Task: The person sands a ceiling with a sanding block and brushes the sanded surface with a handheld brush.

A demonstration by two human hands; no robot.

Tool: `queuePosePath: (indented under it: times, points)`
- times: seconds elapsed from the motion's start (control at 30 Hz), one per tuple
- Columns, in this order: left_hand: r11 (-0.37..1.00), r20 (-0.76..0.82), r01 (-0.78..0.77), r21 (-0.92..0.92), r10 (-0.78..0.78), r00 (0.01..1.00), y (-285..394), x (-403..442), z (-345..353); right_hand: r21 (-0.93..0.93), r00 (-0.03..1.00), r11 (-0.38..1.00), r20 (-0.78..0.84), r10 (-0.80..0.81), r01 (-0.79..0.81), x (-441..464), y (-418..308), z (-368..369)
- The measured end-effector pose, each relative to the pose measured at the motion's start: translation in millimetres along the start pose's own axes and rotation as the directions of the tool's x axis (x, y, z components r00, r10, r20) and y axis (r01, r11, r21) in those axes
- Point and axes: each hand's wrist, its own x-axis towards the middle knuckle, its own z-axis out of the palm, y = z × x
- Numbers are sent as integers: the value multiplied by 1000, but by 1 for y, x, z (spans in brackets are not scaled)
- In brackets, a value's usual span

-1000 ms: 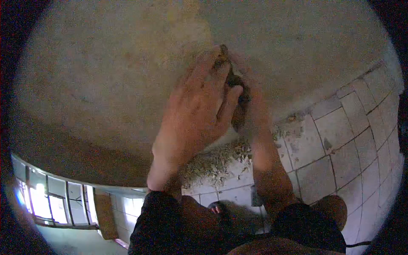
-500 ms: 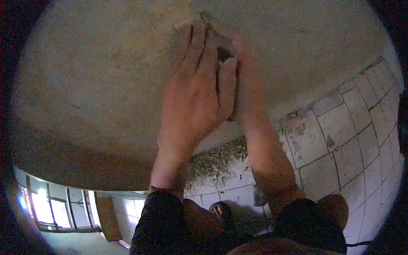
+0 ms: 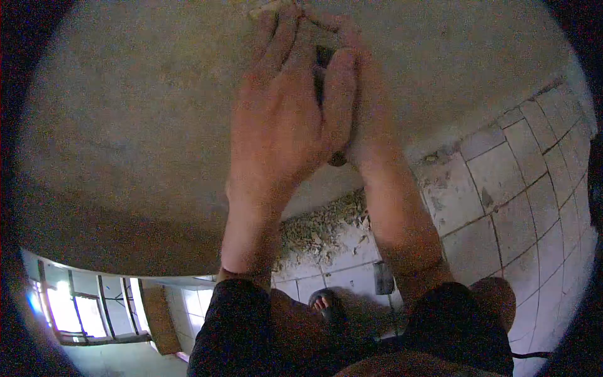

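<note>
My left hand (image 3: 279,107) lies over a dark-handled tool that looks like a scraper (image 3: 337,158), with its fingers stretched forward and its thumb along the near side. Beside it and partly underneath, my right hand (image 3: 367,94) is wrapped round the same tool. Only the round handle end and a dark strip between the hands show; the working end is hidden at the fingertips. Both hands press against a stained, grey-beige wall surface (image 3: 157,138). A pale edge or loosened patch shows by the left fingertips at the top of the view.
Flakes and crumbs of debris (image 3: 314,235) lie along the wall's foot on white floor tiles (image 3: 471,251). A small dark block (image 3: 382,278) rests near my right forearm. My foot (image 3: 322,305) shows below. At lower left is a bright barred window (image 3: 81,308).
Both hands, with the tool between them, have moved up along the wall surface, away from my body. More of the round handle end now shows below the left thumb.
</note>
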Motion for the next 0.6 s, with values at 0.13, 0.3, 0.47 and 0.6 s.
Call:
queuePosePath:
  times: [0.13, 0.3, 0.47, 0.6]
  points:
    - [1000, 25, 6, -3, -6, 1000, 5, -7, -3, 0, 1000, 1000, -3, 0, 0, -12, -1, 1]
    - [999, -44, -23, -38, 21, 999, -2, -5, 3, -37, 999, 999, -7, -34, 34, 5, 1, 2]
    - [977, 49, 134, 167, -144, 988, 6, 10, -11, -114, 999, 992, -15, -50, 48, 16, 3, -4]
    - [955, 46, 293, 45, -295, 954, 8, 30, -17, -237, 998, 970, -17, -64, 58, 26, -2, -11]
